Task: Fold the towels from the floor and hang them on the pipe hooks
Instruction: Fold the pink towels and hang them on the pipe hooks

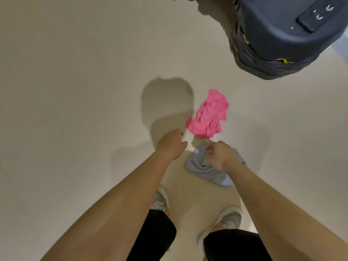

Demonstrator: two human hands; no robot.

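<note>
A crumpled pink towel (208, 114) lies on the pale floor ahead of me. Just nearer, a light grey towel (204, 171) sits bunched on the floor, partly hidden under my right hand (219, 156), whose fingers pinch a fold of its upper edge. My left hand (170, 145) hovers to the left of the grey towel and below the pink one's corner, fingers loosely curled, holding nothing. No pipe or hooks appear in this view.
A large dark plastic machine or bin (286, 38) with yellow marks stands at the upper right, close behind the pink towel. My two grey shoes (228, 220) stand just below the grey towel. Bare beige floor (66, 91) spreads to the left.
</note>
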